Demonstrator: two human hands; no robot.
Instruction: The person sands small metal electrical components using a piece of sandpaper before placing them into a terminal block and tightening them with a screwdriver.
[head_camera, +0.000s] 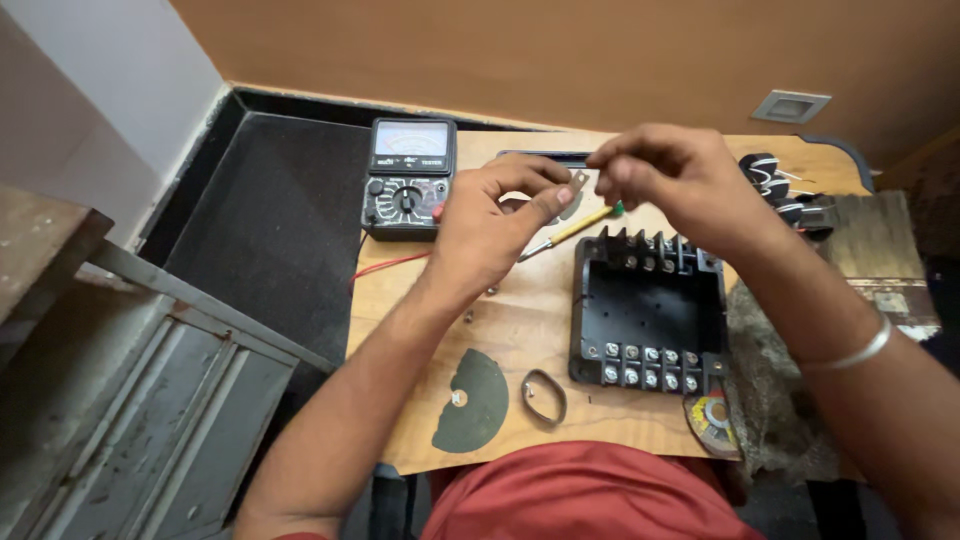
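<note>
Both hands meet above the far half of the wooden board (520, 330). The left hand (490, 225) pinches a small metal tab (578, 181) at its fingertips; the right hand (665, 170) closes on something tiny beside it — too small to tell. Best kept steady, directly over the black terminal housing (648, 315) — with the screwdriver (570, 232) near.

A red garment (590, 495) was worn at six o'clock; both forearms were left bare, and a thin silver bangle (858, 352) was seen at four o'clock on the right wrist.

Orange wall (560, 50), dark floor mat (270, 220), grey metal cabinet (150, 420).
</note>
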